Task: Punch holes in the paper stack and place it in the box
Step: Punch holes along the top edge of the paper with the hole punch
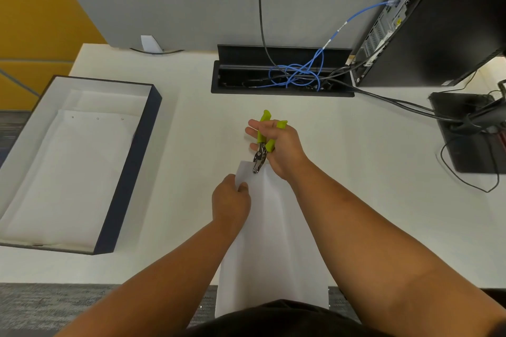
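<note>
A white paper stack (pixel 271 241) hangs over the desk's front edge, its far end raised toward the middle of the desk. My left hand (pixel 231 200) pinches its far left edge. My right hand (pixel 276 145) grips a hole punch (pixel 261 145) with lime-green handles; the metal jaws sit over the paper's far edge. At the left stands the open dark-blue box (pixel 128 172), with white sheets (pixel 74 172) inside that show three punched holes along their far edge.
A black cable tray (pixel 282 74) with a tangle of blue and black cables is set into the desk at the back. A black computer tower (pixel 438 22) and a monitor base (pixel 471 131) with trailing cables fill the right side.
</note>
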A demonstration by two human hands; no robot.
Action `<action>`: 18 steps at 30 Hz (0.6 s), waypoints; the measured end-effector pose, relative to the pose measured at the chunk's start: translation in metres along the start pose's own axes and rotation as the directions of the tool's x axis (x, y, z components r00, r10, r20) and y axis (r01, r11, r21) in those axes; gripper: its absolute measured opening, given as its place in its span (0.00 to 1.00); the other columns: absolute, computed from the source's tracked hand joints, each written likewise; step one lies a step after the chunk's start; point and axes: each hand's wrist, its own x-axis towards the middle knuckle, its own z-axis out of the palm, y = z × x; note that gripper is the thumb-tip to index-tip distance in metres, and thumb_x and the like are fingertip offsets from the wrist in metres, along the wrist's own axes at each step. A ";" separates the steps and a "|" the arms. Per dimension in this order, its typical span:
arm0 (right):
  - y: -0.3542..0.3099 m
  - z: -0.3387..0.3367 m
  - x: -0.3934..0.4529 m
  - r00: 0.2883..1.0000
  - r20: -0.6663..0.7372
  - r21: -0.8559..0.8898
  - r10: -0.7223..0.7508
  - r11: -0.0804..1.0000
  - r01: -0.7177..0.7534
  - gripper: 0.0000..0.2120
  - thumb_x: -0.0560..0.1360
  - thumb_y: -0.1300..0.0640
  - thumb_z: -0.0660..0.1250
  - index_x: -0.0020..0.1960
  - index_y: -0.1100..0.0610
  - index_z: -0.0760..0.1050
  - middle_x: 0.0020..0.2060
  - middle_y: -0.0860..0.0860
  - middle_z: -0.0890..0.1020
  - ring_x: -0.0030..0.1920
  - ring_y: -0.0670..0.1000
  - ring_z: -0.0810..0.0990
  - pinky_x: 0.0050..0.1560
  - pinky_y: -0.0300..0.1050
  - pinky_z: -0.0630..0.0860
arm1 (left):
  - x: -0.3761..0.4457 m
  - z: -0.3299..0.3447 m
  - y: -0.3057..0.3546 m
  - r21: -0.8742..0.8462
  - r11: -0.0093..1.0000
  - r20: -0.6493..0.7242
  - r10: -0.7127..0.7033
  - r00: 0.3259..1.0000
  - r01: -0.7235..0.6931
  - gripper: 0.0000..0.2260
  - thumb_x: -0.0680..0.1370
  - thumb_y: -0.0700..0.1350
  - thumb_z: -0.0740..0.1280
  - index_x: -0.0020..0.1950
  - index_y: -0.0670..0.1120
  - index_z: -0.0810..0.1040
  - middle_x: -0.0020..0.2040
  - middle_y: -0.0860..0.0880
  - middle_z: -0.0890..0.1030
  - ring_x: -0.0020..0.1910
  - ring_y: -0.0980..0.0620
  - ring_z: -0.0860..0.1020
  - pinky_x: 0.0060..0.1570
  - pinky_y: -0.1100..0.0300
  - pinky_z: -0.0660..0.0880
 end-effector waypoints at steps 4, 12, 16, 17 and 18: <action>-0.004 0.001 0.000 1.000 0.006 0.004 0.010 1.000 -0.010 0.06 0.76 0.66 0.65 0.45 0.58 0.79 0.59 0.59 0.82 0.59 0.59 0.81 0.64 0.65 0.72 | 0.001 -0.004 0.001 -0.049 0.998 0.009 0.036 0.999 -0.036 0.13 0.81 0.42 0.60 0.64 0.45 0.73 0.50 0.54 0.74 0.48 0.53 0.72 0.48 0.61 0.68; -0.003 0.010 -0.002 0.999 0.045 -0.060 -0.010 0.998 0.013 0.06 0.76 0.66 0.65 0.45 0.58 0.80 0.58 0.58 0.82 0.59 0.58 0.81 0.65 0.65 0.72 | 0.008 -0.006 0.002 -0.154 0.988 0.017 -0.011 1.000 0.014 0.05 0.79 0.50 0.61 0.50 0.50 0.74 0.46 0.52 0.79 0.45 0.51 0.77 0.45 0.58 0.72; -0.004 0.012 -0.001 0.997 0.078 -0.080 -0.006 0.997 0.012 0.07 0.76 0.66 0.64 0.45 0.58 0.79 0.58 0.59 0.82 0.58 0.59 0.82 0.65 0.65 0.71 | 0.015 -0.004 -0.002 -0.185 0.983 0.002 -0.005 1.000 0.006 0.11 0.79 0.54 0.61 0.50 0.48 0.78 0.44 0.51 0.81 0.45 0.49 0.79 0.48 0.53 0.77; -0.004 0.012 -0.001 0.996 0.084 -0.084 -0.004 0.996 0.011 0.07 0.77 0.66 0.64 0.44 0.58 0.79 0.58 0.59 0.82 0.58 0.59 0.82 0.65 0.66 0.71 | 0.017 -0.003 -0.003 -0.198 0.980 0.002 -0.012 1.000 0.013 0.12 0.79 0.54 0.61 0.49 0.47 0.79 0.43 0.50 0.82 0.44 0.48 0.80 0.47 0.52 0.78; -0.004 0.012 -0.001 0.996 0.090 -0.087 -0.001 0.996 0.009 0.07 0.77 0.66 0.64 0.44 0.58 0.78 0.59 0.59 0.82 0.58 0.59 0.82 0.65 0.66 0.71 | 0.019 -0.002 -0.004 -0.202 0.979 0.000 -0.017 1.000 0.017 0.13 0.79 0.54 0.61 0.48 0.47 0.80 0.42 0.49 0.82 0.44 0.47 0.80 0.47 0.51 0.78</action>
